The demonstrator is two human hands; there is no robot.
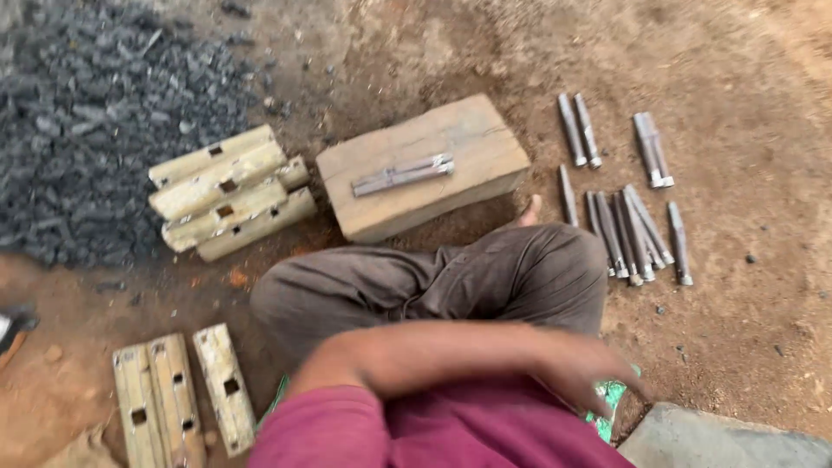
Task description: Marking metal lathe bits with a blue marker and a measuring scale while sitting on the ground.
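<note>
Left hand's (598,373) grip blurred, unclear, fingers on crumpled green wrapper (611,397) beside knee.

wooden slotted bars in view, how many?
7. Four bars stacked beside the block, by the gravel. Three lower left on the ground. More may be hidden.

Wooden block (425,165) bearing metal bars (403,174), slotted blocks (227,192), gravel heap (87,121)

- One wooden block (425,165), carrying two metal pins (403,174).
- Seven slotted wooden pieces: four far left (227,191), three near left (178,397).
- About twelve metal pins on the ground, right (624,191).
</note>
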